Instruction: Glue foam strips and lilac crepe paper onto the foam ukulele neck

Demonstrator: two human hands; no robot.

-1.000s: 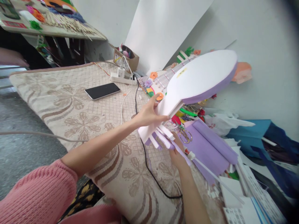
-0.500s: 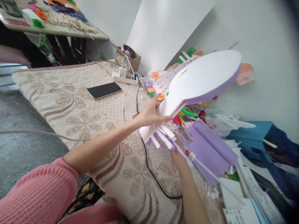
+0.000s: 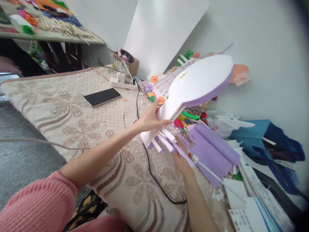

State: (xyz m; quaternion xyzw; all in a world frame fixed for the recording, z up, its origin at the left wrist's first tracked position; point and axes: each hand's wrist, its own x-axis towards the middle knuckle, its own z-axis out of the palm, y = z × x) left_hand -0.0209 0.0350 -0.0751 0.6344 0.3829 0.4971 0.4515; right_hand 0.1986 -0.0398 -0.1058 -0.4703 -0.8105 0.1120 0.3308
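The left hand [image 3: 151, 120] is closed around the neck [image 3: 167, 110] of the white lute-shaped piece [image 3: 202, 77], tilted above the table [image 3: 102, 117], and should press gently yet steadily, while the right hand [image 3: 181, 159], bent near the white strips [image 3: 158, 146], hides its hold from me.

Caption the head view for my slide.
Left hand holding a white, purple-edged, paddle-shaped piece by its neck, right hand close by, over beige floral cloth.
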